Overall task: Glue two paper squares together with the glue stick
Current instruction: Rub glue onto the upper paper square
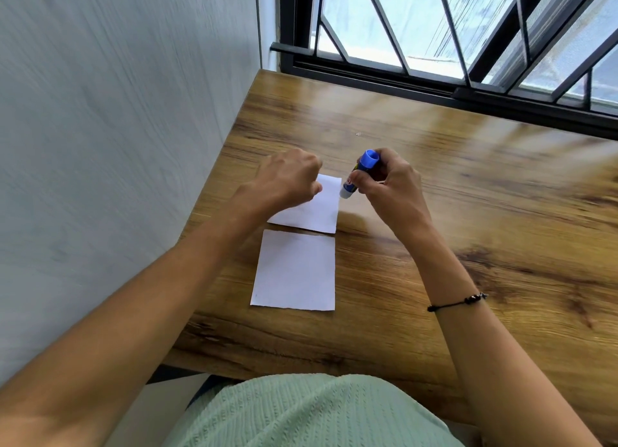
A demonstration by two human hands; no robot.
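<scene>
Two white paper squares lie flat on the wooden table, one behind the other with a narrow gap between them. The near square (294, 271) is fully visible. The far square (317, 209) is partly covered by my left hand (287, 179), whose fingers are curled above it; whether it holds anything is hidden. My right hand (388, 185) grips a glue stick (359, 174) with a blue end up and its white end pointing down at the far square's right edge.
The wooden table (468, 246) stretches to the right. A white wall (117, 129) runs along its left edge. A black-framed window with bars (434, 45) stands behind the table's far edge. My lap in a green garment is below the near edge.
</scene>
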